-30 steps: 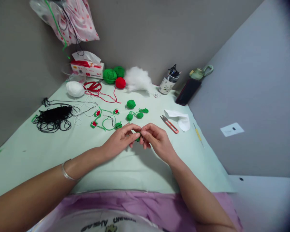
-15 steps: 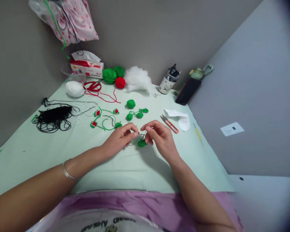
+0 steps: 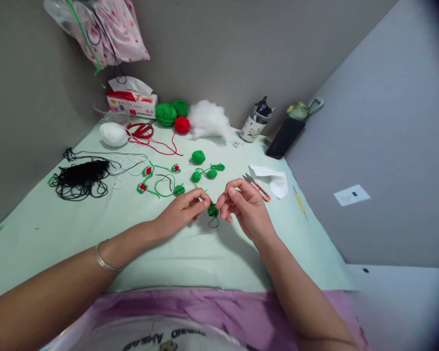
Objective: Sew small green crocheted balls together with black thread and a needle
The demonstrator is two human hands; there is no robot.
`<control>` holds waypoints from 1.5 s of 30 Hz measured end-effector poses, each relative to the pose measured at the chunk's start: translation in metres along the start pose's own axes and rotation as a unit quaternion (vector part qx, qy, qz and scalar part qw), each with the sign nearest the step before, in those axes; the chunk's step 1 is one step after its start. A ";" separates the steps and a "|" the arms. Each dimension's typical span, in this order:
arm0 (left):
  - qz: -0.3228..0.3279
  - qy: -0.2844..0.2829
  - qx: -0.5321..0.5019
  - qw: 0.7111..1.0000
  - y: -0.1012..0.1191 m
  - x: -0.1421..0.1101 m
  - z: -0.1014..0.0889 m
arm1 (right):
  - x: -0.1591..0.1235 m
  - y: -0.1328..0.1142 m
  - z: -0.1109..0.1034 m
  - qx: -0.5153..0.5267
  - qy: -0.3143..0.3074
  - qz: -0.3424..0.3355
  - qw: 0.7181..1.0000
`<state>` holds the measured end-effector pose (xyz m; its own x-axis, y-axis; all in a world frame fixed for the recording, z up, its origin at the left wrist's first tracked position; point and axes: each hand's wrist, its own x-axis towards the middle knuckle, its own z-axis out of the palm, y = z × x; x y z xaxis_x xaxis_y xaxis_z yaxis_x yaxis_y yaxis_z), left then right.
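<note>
My left hand (image 3: 185, 207) is closed in a pinch, its fingertips at the upper edge of a small green crochet piece (image 3: 212, 211). Black yarn runs over this piece, and a dark loop (image 3: 214, 224) hangs below it. The fingertips appear to grip the black yarn, though they cover most of it. Just to the right, my right hand (image 3: 246, 207) pinches thumb against forefinger on a thin, needle-like thing, mostly hidden. Beyond my left hand lies another green piece (image 3: 179, 189) with black yarn on it.
Small red-and-green pieces (image 3: 147, 170) and green balls (image 3: 198, 157) lie ahead. Orange-handled thread snips (image 3: 258, 187), white cloth (image 3: 274, 180) and a yellow-handled hook (image 3: 300, 204) are rightward. Black yarn (image 3: 84, 173) spreads left. Yarn balls (image 3: 166, 114), stuffing (image 3: 209, 119) and a bottle (image 3: 287, 131) line the back.
The green crochet piece has risen slightly toward my left fingertips, and a dark loop now hangs beneath it. My right hand has shifted a little to the right, its pinch still closed.
</note>
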<state>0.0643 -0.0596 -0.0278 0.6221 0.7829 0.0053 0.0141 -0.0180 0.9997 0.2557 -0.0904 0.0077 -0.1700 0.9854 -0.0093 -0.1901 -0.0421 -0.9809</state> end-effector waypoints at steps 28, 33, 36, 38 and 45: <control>0.063 0.075 0.137 0.986 -0.014 0.002 0.003 | -0.017 -0.034 -0.025 0.037 0.064 -0.161 0.984; 0.132 0.091 0.130 0.979 -0.012 0.000 0.001 | -0.021 -0.034 -0.028 -0.010 0.048 -0.136 0.990; 0.149 0.082 0.117 0.978 -0.009 -0.002 0.000 | -0.019 -0.031 -0.024 0.001 0.020 -0.108 0.994; 0.152 0.072 0.108 0.980 -0.007 -0.002 0.000 | -0.017 -0.031 -0.022 0.016 0.006 -0.093 0.996; 0.086 0.081 0.044 0.992 -0.007 -0.001 0.001 | -0.018 -0.032 -0.022 0.017 0.012 -0.084 0.996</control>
<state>0.0646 -0.0605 -0.0345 0.4882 0.8526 0.1861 -0.0081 -0.2088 0.9779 0.2862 -0.1029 0.0345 -0.1099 0.9825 0.1504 -0.2467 0.1196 -0.9617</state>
